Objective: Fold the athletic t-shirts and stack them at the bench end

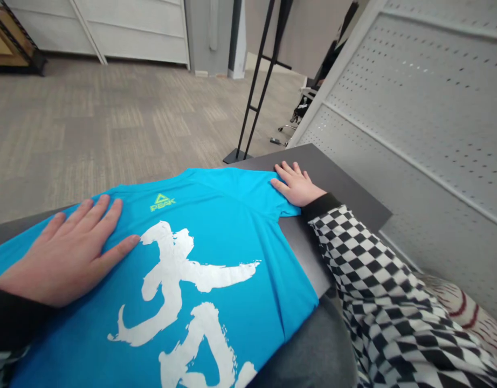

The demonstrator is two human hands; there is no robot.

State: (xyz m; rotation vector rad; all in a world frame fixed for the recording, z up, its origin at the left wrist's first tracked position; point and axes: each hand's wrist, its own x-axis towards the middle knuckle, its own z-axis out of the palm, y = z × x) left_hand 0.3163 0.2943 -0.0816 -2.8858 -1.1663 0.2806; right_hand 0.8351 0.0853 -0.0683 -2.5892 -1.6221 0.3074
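A bright blue T-shirt [240, 237] lies spread on a dark grey table [329, 178], with large white brush-style characters and a small yellow-green PEAK logo on it. My left hand [78, 248] rests flat on the shirt's left part, fingers stretched out, thumb beside the white print. At the far right, my right hand [295, 186] lies with spread fingers over the end of the short sleeve, partly on the bare tabletop. The shirt's lower part hangs past the near table edge and runs out of the picture.
To the right stands a grey perforated panel [418, 97], close to the table's corner. Behind the table, a black metal stand [254, 108] rises from the carpeted floor [111, 124]. White cabinets [135, 27] line the back, and part of a wheeled chair [301, 105] shows beyond.
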